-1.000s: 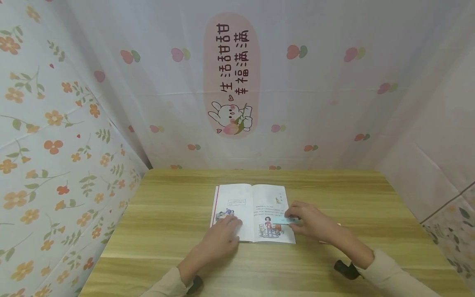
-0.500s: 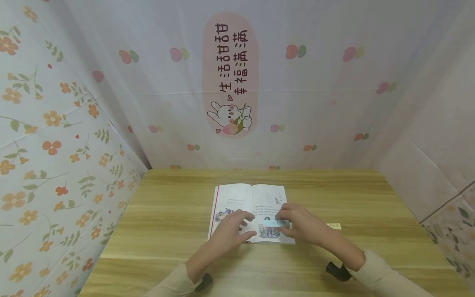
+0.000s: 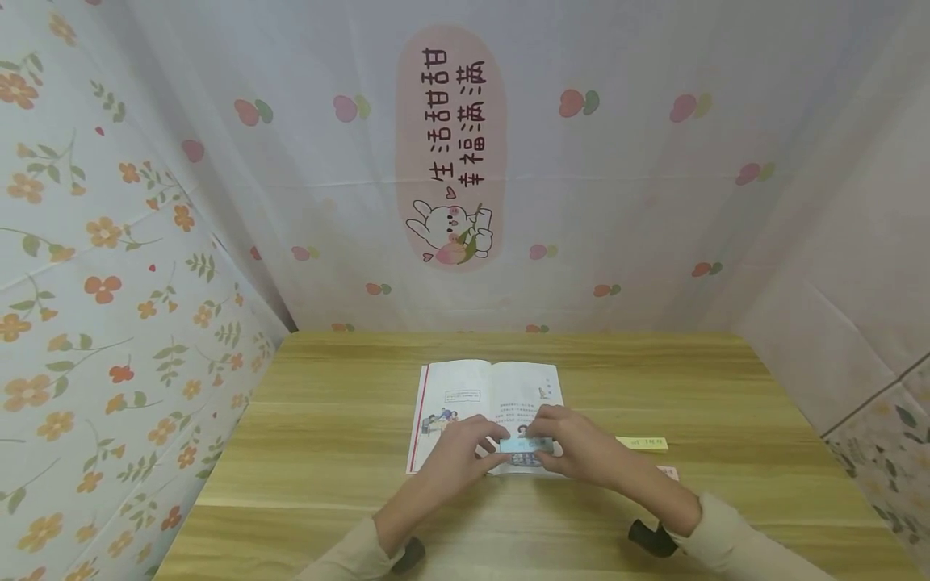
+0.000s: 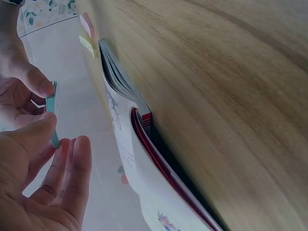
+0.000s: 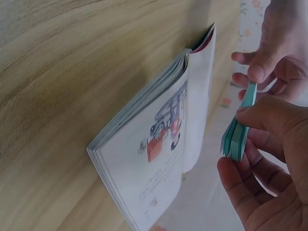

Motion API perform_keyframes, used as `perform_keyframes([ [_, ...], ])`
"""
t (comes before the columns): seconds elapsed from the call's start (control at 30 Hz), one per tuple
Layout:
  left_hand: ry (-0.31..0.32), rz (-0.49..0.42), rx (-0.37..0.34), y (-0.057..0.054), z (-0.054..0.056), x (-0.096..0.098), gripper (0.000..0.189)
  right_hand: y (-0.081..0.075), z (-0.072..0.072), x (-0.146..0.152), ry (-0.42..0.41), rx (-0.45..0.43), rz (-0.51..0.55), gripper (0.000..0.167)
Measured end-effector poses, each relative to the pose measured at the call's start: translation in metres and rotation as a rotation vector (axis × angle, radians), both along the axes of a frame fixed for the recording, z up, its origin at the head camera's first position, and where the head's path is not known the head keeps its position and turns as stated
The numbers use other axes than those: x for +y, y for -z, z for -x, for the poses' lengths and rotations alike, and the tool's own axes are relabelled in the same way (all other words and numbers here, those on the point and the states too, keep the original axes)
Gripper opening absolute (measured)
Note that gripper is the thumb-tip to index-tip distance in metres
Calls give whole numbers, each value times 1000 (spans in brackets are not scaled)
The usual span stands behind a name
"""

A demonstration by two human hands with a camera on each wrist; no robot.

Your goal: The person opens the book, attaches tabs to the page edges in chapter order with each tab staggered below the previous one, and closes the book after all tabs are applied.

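Note:
A pale blue-green pad of sticky notes (image 3: 526,445) is held level above the right page of an open picture book (image 3: 452,376). My left hand (image 3: 459,453) pinches its left end between thumb and fingers. At the other end, my right hand (image 3: 587,448) grips it the same way. Layered sheets show at the edge of the pad (image 5: 235,139) in the right wrist view, where they fan slightly apart. Seen from the left wrist, the pad (image 4: 51,103) is a thin edge, clear of the pages. Part of the book's illustration lies hidden behind the hands and pad.
To the right of the book, a yellow strip (image 3: 645,444) with writing lies on the wooden table (image 3: 349,403). A pink strip (image 3: 668,473) lies nearer, partly covered by the right forearm. Patterned curtains (image 3: 617,202) stand behind and at the sides.
My left hand has lifted off the left page and moved right to the pad. My right hand has carried the pad left over the page, uncovering the yellow and pink strips.

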State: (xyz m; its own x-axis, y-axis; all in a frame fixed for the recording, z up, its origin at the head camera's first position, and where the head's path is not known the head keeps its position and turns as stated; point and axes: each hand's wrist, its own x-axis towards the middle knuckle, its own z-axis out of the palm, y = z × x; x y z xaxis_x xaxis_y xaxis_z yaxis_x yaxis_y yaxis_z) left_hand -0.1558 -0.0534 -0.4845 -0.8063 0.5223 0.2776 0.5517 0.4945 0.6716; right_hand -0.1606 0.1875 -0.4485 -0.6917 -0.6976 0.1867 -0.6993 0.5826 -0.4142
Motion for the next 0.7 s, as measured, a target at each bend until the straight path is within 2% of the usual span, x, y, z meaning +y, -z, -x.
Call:
perform_keyframes([
  [0.27,-32,50,38,2,-3,0,19,2,-2,-2,-5,9,-17,21],
  [0.7,-24,-19,15,3,-8,1,17,0,-6,0,16,-16,-24,24],
])
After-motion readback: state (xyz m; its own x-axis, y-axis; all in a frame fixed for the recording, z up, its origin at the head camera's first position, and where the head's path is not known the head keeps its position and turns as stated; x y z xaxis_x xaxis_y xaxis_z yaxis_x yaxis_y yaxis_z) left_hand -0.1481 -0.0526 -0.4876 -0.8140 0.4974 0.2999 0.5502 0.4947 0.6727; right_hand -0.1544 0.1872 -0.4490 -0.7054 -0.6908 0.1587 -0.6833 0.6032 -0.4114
